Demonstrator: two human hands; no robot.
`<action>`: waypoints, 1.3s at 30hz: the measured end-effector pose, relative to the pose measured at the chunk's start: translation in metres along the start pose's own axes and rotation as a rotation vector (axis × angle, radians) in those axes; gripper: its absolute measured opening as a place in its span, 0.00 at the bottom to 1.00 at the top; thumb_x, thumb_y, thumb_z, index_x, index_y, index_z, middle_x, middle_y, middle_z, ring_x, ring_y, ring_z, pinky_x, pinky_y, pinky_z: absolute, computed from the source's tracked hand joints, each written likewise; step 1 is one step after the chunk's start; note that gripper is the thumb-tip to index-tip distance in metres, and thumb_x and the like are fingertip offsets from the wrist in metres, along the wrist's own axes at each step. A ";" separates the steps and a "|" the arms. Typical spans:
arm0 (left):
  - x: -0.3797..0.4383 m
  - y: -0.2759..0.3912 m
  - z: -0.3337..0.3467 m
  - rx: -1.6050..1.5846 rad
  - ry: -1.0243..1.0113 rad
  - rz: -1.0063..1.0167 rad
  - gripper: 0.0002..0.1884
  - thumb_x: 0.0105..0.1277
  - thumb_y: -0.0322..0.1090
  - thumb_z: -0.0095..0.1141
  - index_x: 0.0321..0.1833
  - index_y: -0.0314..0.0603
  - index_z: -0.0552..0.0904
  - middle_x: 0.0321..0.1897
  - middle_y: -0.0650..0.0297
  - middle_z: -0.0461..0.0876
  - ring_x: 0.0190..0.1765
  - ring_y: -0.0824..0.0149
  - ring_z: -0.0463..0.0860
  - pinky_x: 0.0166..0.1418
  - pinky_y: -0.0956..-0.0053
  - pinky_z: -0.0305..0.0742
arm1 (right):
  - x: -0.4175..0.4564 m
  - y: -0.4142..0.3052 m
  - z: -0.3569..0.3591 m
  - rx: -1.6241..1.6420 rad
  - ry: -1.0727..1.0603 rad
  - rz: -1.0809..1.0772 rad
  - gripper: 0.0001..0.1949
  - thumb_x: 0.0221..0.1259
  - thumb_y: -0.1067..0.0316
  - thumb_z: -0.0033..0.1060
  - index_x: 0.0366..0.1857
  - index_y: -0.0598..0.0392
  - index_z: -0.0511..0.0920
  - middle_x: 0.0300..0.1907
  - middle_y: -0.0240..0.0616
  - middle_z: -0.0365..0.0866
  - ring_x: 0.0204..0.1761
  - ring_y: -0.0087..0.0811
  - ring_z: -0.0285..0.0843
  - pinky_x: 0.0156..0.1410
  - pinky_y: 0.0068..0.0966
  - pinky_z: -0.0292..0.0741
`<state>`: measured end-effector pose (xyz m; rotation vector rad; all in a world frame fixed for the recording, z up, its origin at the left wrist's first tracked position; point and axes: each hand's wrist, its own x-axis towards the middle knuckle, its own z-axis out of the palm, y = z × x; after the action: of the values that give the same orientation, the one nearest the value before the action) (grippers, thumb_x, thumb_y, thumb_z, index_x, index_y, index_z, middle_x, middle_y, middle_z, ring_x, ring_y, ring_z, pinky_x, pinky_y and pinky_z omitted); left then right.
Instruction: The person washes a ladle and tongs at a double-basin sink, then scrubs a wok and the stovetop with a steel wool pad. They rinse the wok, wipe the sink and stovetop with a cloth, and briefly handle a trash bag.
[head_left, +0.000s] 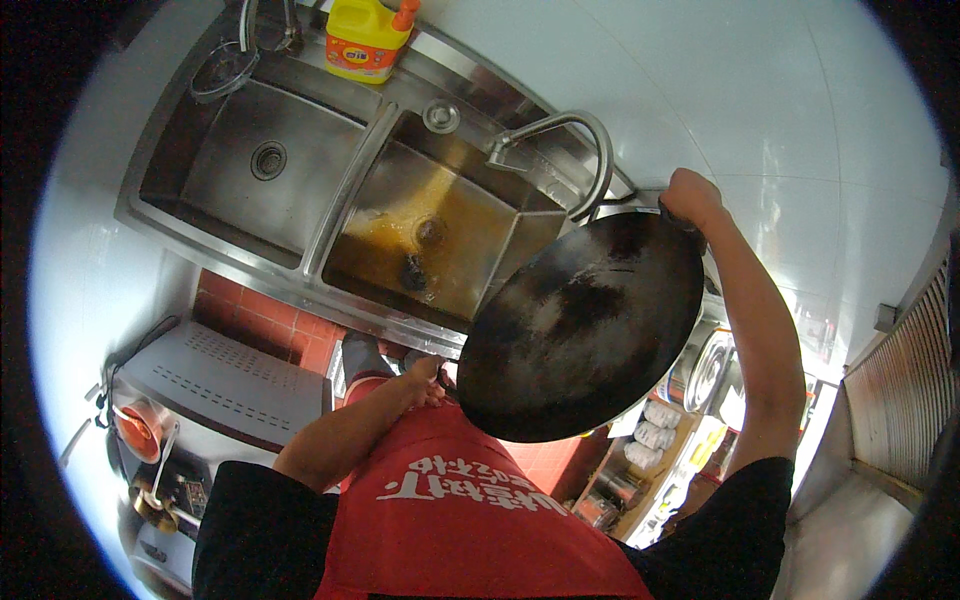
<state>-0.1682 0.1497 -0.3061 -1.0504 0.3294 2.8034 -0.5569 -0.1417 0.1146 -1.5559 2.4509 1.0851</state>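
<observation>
A large black wok (585, 330) is held up between my two hands, tilted beside the right end of a double steel sink. My left hand (427, 381) grips the small loop handle at its lower left rim. My right hand (690, 199) is closed around the handle at its upper right rim. The right sink basin (465, 225) has yellow-brown liquid on its bottom, with a dark clump (413, 273) near the drain. A curved steel faucet (600, 150) arches close to the wok's upper edge.
The left basin (225, 172) adjoins the right one. A yellow detergent jug (364, 41) and a round metal strainer or lid (441, 116) are at the sink's back. Shelves with wrapped bundles (649, 435) stand at lower right; a perforated metal cover (232, 379) and a red container (140, 431) are at left.
</observation>
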 end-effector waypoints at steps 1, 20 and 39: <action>-0.015 0.020 0.014 -0.025 0.034 -0.153 0.26 0.68 0.58 0.44 0.26 0.40 0.77 0.14 0.58 0.68 0.15 0.63 0.66 0.18 0.62 0.64 | 0.000 0.001 0.003 -0.001 -0.004 -0.001 0.18 0.51 0.58 0.60 0.40 0.63 0.82 0.45 0.56 0.83 0.50 0.53 0.81 0.56 0.43 0.77; -0.049 0.041 0.048 -0.056 0.294 -0.258 0.23 0.69 0.57 0.47 0.30 0.44 0.77 0.25 0.56 0.74 0.16 0.58 0.69 0.21 0.61 0.71 | 0.005 -0.001 0.005 -0.059 -0.080 0.021 0.19 0.56 0.58 0.58 0.47 0.59 0.82 0.51 0.51 0.83 0.53 0.49 0.82 0.57 0.42 0.77; 0.004 0.002 0.191 0.379 0.247 0.316 0.29 0.77 0.57 0.33 0.32 0.41 0.80 0.13 0.63 0.73 0.13 0.69 0.66 0.18 0.71 0.62 | -0.057 0.298 0.344 0.842 0.201 -0.061 0.19 0.67 0.54 0.51 0.38 0.63 0.81 0.34 0.51 0.83 0.36 0.42 0.80 0.46 0.37 0.73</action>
<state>-0.2920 0.1947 -0.1681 -1.3425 1.0925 2.6952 -0.8783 0.1751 0.0360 -1.4427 2.4244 -0.1553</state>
